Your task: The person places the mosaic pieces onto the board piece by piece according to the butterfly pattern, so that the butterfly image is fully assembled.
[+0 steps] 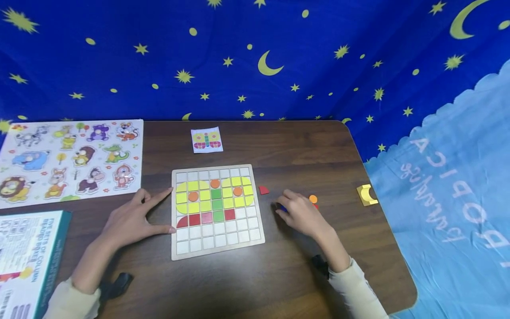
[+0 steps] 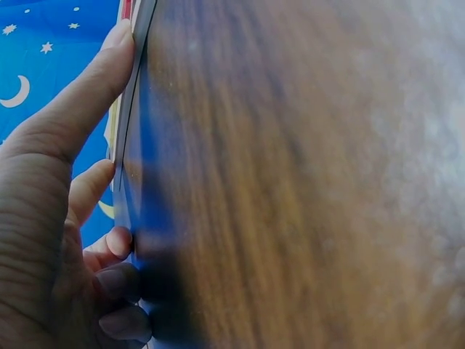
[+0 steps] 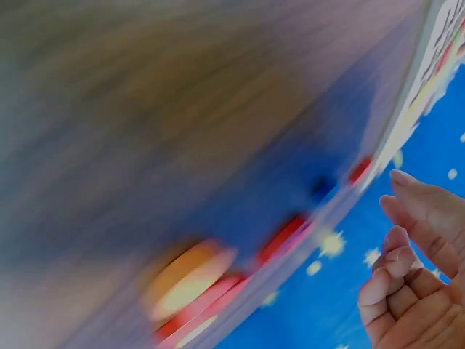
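My left hand touches the left edge of a wooden grid board with straight thumb and index finger; the other fingers are bent. Yellow, orange, green and red pieces fill the board's upper and middle cells, while the lower cells show white. To the right of the board, my right hand is over loose pieces, its fingers loosely bent with nothing visible between them. A blue piece shows by its fingertips. An orange disc and red pieces lie close by. One red quarter-round piece lies beside the board.
A small butterfly picture card lies behind the board. An animal picture board and a teal-edged box occupy the left side. Near the table's right edge sits a yellow piece with a curved cutout. Starry blue cloth hangs behind.
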Demonstrator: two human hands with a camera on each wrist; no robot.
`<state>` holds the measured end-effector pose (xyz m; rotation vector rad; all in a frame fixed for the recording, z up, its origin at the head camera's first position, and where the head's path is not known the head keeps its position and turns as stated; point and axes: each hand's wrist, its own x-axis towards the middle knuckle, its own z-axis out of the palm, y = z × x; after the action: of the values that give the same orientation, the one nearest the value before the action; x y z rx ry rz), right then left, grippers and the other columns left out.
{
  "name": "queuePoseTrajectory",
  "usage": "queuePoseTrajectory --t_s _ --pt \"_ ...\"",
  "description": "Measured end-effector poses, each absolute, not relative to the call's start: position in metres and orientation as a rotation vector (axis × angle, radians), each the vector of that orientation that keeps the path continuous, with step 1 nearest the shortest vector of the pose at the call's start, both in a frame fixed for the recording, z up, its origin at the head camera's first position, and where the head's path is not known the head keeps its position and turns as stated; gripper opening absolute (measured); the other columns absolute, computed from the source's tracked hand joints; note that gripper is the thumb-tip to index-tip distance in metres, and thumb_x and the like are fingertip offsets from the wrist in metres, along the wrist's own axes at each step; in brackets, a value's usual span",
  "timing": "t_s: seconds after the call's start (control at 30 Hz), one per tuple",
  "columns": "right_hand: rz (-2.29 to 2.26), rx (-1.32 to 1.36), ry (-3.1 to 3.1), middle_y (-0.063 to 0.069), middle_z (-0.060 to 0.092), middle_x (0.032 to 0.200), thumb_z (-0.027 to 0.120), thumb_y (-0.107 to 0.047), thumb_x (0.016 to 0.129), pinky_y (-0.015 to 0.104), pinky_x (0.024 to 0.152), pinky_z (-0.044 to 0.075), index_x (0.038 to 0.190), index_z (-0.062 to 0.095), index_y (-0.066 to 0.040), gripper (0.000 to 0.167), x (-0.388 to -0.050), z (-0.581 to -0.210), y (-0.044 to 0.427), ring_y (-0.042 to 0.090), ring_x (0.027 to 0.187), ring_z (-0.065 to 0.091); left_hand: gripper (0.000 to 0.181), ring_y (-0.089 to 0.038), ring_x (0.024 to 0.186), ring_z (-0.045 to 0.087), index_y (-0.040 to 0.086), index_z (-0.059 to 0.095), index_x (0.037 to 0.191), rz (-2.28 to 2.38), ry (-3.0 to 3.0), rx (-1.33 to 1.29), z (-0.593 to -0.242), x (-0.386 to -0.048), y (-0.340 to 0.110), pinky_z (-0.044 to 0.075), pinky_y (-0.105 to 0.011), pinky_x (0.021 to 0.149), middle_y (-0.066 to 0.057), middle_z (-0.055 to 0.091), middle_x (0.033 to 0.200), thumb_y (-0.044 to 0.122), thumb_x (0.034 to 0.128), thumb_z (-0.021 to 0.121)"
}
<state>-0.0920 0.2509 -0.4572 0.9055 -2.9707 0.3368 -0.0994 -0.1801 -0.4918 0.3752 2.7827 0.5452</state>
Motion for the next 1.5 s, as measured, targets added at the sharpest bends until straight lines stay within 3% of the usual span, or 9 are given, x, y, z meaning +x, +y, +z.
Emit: queuePoseTrajectory --t_s 0.17,0.5,1.5 --pt "0.362 0.758 -2.99 0.002 0.055 0.08 0.085 -0.008 0.077 0.025 0.056 0.042 0.095 0.073 -0.001 0.023 -0.085 -0.457 0.287 0.009 0.063 0.044 0.11 -0.016 0.064 0.035 0.033 0.03 0.156 0.544 2.787 0.376 -0.492 -0.099 -0.181 0.026 -0.03 0.051 -0.006 0.036 0.102 0.085 0.0655 0.065" --pt "0.366 0.482 -3.126 0.006 0.057 0.082 0.081 -0.005 0.079 0.03 0.06 0.044 0.1 0.072 0.001 0.023 -0.075 -0.455 0.334 0.013 0.066 0.048 0.111 -0.016 0.064 0.035 0.033 0.029 0.157 0.55 2.777 0.38 -0.492 -0.1 -0.18 0.026 -0.03 0.051 -0.006 0.036 0.102 0.085 0.0656 0.065" --pt "0.347 0.328 -3.212 0.006 0.055 0.08 0.083 -0.013 0.079 0.029 0.06 0.043 0.098 0.074 0.003 0.026 -0.075 -0.46 0.348 0.015 0.066 0.047 0.112 -0.016 0.062 0.034 0.033 0.032 0.156 0.543 2.802 0.375 -0.495 -0.099 -0.18 0.026 -0.03 0.05 -0.005 0.037 0.102 0.087 0.0634 0.065"
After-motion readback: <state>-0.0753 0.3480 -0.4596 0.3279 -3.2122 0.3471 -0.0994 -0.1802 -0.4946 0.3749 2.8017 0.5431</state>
